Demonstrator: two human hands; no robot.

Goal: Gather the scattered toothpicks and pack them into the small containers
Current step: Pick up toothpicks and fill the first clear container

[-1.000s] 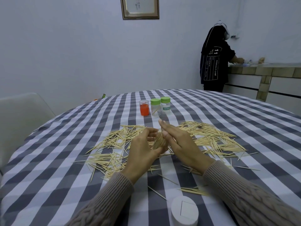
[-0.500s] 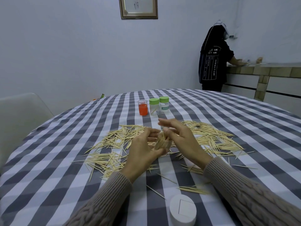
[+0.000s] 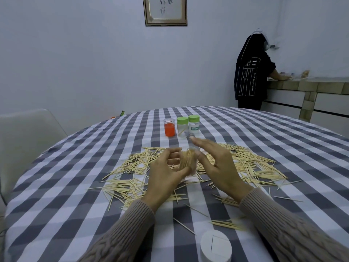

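I note a pale-walled room with a round worktop [image 3: 264,140] under a grey-and-white checked cloth; a framed picture [image 3: 165,10] hangs on the far wall and a second person [image 3: 252,72] stands at a tiled counter to the right. The toothpicks [image 3: 251,165] are thin, pale wood, pointed, and lie scattered in a broad band across the middle of the worktop, too many for me to count. My left hand [image 3: 166,178] grips a clear small container [image 3: 188,160] packed with upright toothpicks, just above that band. My right hand [image 3: 217,165] is released, fingers straight, just beside the container's right side; I cannot tell whether it touches it. Beyond stand three more containers close together: one clear with orange contents [image 3: 169,127] and two with green caps [image 3: 182,127], the right one labelled [image 3: 194,125]. One white round lid [image 3: 215,246] sits at the near edge. The worktop's left and far right stretches carry no toothpicks. A pale chair [image 3: 28,133] stands at the left edge.
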